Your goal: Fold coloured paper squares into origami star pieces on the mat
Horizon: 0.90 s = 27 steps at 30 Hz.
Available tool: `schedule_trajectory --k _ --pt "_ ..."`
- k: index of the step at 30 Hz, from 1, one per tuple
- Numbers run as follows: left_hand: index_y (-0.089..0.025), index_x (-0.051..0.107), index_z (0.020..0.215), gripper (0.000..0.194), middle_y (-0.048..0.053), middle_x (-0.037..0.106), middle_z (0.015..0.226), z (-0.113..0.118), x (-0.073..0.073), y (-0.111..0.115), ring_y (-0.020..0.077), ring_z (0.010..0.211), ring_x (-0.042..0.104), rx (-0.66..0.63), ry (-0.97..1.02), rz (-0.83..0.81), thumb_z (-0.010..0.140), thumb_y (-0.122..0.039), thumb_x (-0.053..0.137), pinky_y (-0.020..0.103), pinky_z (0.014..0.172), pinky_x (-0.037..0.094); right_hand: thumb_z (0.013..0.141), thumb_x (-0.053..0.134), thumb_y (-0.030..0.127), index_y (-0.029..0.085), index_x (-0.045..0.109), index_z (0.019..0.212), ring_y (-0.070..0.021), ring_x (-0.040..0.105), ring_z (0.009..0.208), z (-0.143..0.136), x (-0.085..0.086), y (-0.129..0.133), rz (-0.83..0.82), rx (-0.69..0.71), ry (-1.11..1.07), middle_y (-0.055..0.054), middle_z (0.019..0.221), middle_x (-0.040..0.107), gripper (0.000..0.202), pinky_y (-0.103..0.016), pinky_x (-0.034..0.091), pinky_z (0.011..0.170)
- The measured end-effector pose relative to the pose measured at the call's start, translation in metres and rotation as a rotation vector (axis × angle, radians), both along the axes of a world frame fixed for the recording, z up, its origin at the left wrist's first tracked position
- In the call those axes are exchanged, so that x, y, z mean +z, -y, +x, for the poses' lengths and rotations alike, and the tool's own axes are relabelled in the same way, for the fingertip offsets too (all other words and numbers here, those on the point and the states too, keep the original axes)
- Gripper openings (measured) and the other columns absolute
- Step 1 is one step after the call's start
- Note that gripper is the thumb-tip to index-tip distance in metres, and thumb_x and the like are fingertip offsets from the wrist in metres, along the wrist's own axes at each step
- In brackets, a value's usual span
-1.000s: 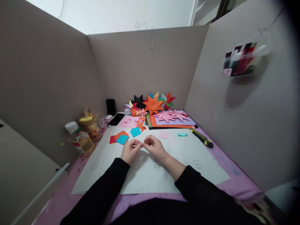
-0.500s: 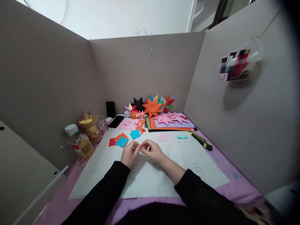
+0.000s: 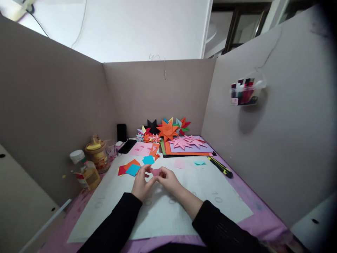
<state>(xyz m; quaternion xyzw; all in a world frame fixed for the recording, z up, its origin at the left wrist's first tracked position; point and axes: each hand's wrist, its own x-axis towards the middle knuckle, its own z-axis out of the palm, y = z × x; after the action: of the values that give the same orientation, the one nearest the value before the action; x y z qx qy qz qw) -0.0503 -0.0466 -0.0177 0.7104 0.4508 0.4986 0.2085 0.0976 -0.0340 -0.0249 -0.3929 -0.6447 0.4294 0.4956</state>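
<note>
A small dark-pink piece of paper (image 3: 156,172) is held up over the white sheet, its face now showing between my hands. My right hand (image 3: 168,179) pinches its right side between thumb and fingers. From the left, my left hand (image 3: 141,182) curves around it, index finger and thumb at its edges; their exact contact is partly hidden. Left of my hands lie blue paper squares (image 3: 133,170), with orange and red squares (image 3: 122,170) partly under one. Beyond my right hand sit a pale pink square (image 3: 179,163) and a folded turquoise piece (image 3: 199,163).
A yellow-black utility knife (image 3: 220,167) lies at the right of the white sheet (image 3: 210,214). Folded paper stars (image 3: 167,130) stand at the back wall. A bottle (image 3: 88,172), a jar (image 3: 98,156) and a phone (image 3: 127,146) line the left side.
My hands have moved slightly apart and the pink paper has turned to show more of its face. The left fingers have spread. The whole view has tilted up.
</note>
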Motion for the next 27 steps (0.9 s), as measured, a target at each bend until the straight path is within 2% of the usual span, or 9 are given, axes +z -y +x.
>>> schedule_trajectory --k 4,8,17,22,27 --pt "-0.016 0.056 0.089 0.023 0.004 0.06 0.084 0.0028 0.0028 -0.0007 0.0158 0.077 0.058 -0.092 0.05 -0.186 0.075 -0.035 0.056 0.025 0.063 0.048 0.066 0.058 0.018 0.018 0.05 0.07 -0.0111 0.049 0.055 0.0 -0.0004 -0.0028 -0.129 0.105 -0.222 0.005 0.059 0.051 0.01 -0.022 0.037 0.054" --pt "-0.016 0.057 0.075 0.021 0.002 0.06 0.073 0.0027 0.0039 -0.0019 0.0146 0.07 0.057 -0.079 0.103 -0.219 0.076 -0.037 0.054 0.023 0.058 0.046 0.067 0.059 0.022 0.016 0.052 0.067 -0.0106 0.046 0.054 0.0009 -0.0012 -0.003 -0.128 0.085 -0.215 0.004 0.058 0.05 0.009 -0.022 0.035 0.053" --pt "-0.016 0.059 0.075 0.019 0.003 0.06 0.076 0.0012 0.005 -0.0002 0.0143 0.071 0.056 -0.026 0.085 -0.09 0.077 -0.034 0.055 0.023 0.059 0.046 0.07 0.058 0.026 0.016 0.053 0.069 -0.0106 0.043 0.059 0.0038 0.0014 0.0005 0.027 -0.01 -0.098 0.004 0.062 0.047 0.011 -0.022 0.035 0.056" --pt "-0.017 0.06 0.084 0.018 0.005 0.062 0.084 -0.0002 0.0047 -0.0008 0.0156 0.078 0.059 0.005 0.144 -0.064 0.076 -0.033 0.058 0.025 0.064 0.049 0.072 0.057 0.029 0.017 0.054 0.07 -0.011 0.042 0.059 0.005 0.0012 0.0006 0.051 -0.055 -0.041 0.004 0.061 0.045 0.013 -0.022 0.036 0.057" --pt "-0.017 0.063 0.08 0.015 0.005 0.063 0.083 0.0002 0.0075 0.0012 0.0167 0.08 0.059 0.001 0.143 -0.04 0.075 -0.032 0.059 0.026 0.065 0.049 0.073 0.056 0.028 0.017 0.055 0.071 -0.0111 0.044 0.06 0.0065 0.004 0.0023 0.073 -0.045 -0.053 0.003 0.064 0.048 0.011 -0.023 0.037 0.059"
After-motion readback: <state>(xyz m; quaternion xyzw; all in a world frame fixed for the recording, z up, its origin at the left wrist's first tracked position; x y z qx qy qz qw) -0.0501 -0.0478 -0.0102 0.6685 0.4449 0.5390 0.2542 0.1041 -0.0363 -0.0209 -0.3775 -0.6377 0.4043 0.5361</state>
